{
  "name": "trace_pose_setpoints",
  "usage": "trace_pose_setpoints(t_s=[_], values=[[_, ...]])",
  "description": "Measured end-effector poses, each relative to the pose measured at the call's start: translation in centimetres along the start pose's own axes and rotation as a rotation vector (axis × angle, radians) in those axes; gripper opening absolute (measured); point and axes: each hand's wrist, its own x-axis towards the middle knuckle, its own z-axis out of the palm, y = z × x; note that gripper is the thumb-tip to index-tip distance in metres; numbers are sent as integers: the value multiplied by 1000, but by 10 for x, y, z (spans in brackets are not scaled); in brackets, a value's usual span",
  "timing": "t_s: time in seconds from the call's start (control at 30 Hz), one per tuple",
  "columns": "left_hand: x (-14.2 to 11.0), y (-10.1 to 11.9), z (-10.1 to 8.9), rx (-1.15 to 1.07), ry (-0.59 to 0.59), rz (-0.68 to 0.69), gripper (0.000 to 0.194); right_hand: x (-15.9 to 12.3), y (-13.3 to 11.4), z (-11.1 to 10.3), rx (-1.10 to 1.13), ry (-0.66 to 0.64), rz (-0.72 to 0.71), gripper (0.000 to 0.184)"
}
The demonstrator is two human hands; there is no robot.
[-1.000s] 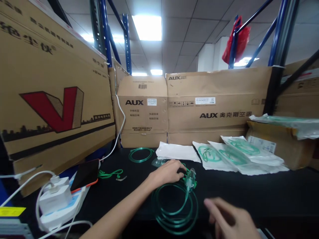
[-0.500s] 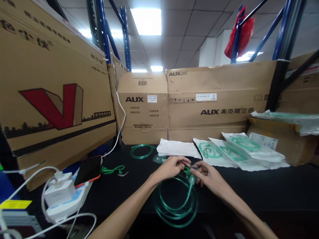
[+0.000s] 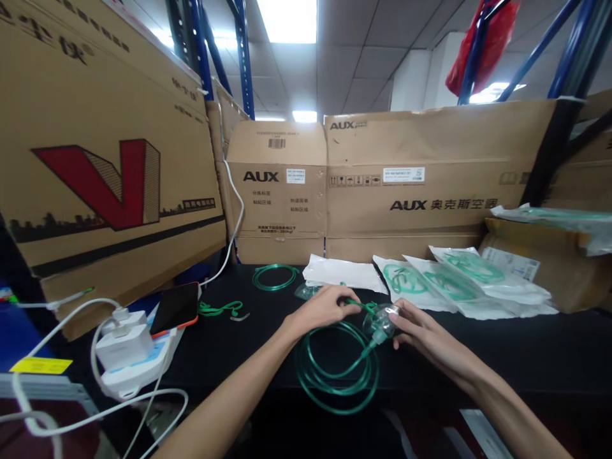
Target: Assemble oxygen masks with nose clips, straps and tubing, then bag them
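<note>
A clear oxygen mask (image 3: 378, 319) with a pale green connector is gripped at its right side by my right hand (image 3: 415, 324), thumb and fingers closed on the edge. Pinched in my left hand (image 3: 329, 305) is a green elastic strap (image 3: 354, 302), stretched between that hand and the mask. From the connector, green tubing (image 3: 337, 389) runs down into a loose coil at the front of the black table (image 3: 229, 357). Behind my left hand lies another clear plastic piece (image 3: 306, 291), partly hidden.
A white packet (image 3: 344, 273) and several pouches with green tubing (image 3: 454, 287) lie at the back right. Coiled tubing (image 3: 275, 277), green straps (image 3: 220, 310), a phone (image 3: 176, 309) and a power strip (image 3: 138, 370) are on the left. Cardboard boxes (image 3: 282, 191) wall the back.
My hands have moved apart, drawing the green strap out to the left of the mask. The mask now shows more clearly. The camera view has tipped down a little.
</note>
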Motion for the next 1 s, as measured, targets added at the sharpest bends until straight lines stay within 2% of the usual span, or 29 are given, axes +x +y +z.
trace_pose_setpoints(t_s=[0.1, 0.2, 0.3, 0.43, 0.53, 0.67, 0.73, 0.83, 1.0], values=[[-3, -7, -10, 44, 147, -47, 23, -1, 2, -4, 25, -54, 43, 33], [-11, -12, -20, 62, 195, -63, 23, 0, 6, -7, 51, -81, 71, 32], [-21, -11, -25, 47, 118, -34, 24, 3, 8, -9, 69, -82, 83, 32], [-24, -1, -28, 39, 33, -15, 36, 6, 8, -9, 75, -73, 85, 33], [-14, 10, -32, 37, -8, 22, 34, 6, 6, -8, 65, -70, 87, 31], [8, 22, -31, 41, -168, 94, 26, 8, 4, -6, 48, -84, 90, 30], [16, 24, -27, 73, -206, 96, 20, 9, 5, -5, 46, -96, 90, 29], [20, 19, -24, 119, -138, 52, 20, 10, 7, -5, 41, -110, 102, 29], [-2, -7, -40, 108, 151, -111, 26, 11, 13, -13, 28, -84, 119, 31]])
